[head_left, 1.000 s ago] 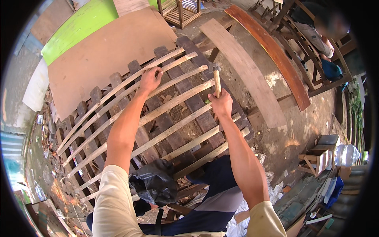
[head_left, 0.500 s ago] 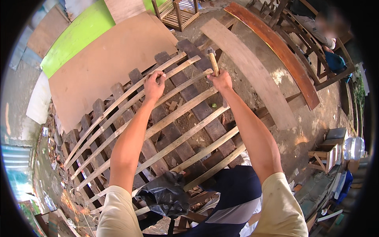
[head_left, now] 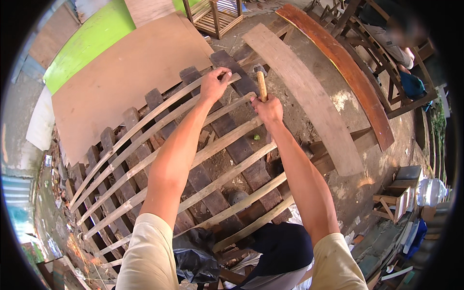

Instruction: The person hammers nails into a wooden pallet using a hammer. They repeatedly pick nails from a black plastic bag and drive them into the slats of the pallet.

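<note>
Long thin wooden slats (head_left: 205, 155) lie side by side across several dark, thick boards (head_left: 231, 119). My left hand (head_left: 213, 88) is over the far end of the farthest slat, its thumb and fingertips pinched together; whatever they may hold is too small to make out. To its right, my right hand (head_left: 268, 110) is closed round the light wooden handle of a hammer (head_left: 262, 85). The hammer's dark head points away from me, beyond the hand. The right hand's fingers sit close to the end of another slat.
A large brown sheet (head_left: 125, 82) lies at the far left, beside a green panel (head_left: 92, 48). Right of the slats are a pale plank (head_left: 307, 99) and a reddish-brown board (head_left: 338, 72). A black plastic bag (head_left: 195, 258) lies near me. Another person (head_left: 394, 41) is at the far right.
My left hand has moved right and farther away, to the end of the farthest slat. My right hand, still gripping the hammer, has shifted only slightly. The whole view has tilted a little.
</note>
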A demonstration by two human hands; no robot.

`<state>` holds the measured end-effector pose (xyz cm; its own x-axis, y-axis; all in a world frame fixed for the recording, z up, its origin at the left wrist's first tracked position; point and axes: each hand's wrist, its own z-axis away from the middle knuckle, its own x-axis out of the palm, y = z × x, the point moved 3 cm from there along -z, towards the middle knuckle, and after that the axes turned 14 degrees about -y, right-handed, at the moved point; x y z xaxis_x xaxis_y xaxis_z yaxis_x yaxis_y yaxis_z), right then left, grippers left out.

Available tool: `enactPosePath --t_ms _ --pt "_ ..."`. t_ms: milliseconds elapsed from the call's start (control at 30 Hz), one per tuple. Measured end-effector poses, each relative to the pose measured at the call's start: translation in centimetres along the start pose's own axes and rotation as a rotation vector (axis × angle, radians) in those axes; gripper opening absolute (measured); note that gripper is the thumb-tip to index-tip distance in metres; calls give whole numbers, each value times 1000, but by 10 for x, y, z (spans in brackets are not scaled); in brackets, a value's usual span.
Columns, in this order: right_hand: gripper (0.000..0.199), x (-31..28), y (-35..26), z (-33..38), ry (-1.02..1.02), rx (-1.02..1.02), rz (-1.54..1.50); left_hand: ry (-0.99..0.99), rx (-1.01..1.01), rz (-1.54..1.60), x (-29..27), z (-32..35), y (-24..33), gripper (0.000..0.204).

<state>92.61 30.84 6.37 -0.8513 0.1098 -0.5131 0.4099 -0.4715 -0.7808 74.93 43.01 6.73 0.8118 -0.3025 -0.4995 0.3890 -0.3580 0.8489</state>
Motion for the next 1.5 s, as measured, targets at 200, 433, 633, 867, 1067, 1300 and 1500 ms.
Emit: enactPosePath --t_ms 200,433,633,867,1067,1300,1500 --pt "33 17 -13 33 218 -141 134 -13 -33 22 2 -4 -12 20" --pt "32 11 -1 25 161 -154 -321 -2 -65 45 11 -10 -7 21" --pt "29 8 -5 24 120 -109 -242 6 -50 -111 6 -11 -11 22" --pt "30 7 2 17 110 -103 -121 -28 -105 -92 8 -9 -3 21" --pt "32 8 -4 21 67 -107 -165 21 -37 -133 7 -7 -10 23" --pt "45 -15 -19 9 -75 -95 -22 26 -5 -202 11 -8 -9 23" --pt "46 -26 -71 21 4 -344 139 6 22 -237 9 -5 -1 22"
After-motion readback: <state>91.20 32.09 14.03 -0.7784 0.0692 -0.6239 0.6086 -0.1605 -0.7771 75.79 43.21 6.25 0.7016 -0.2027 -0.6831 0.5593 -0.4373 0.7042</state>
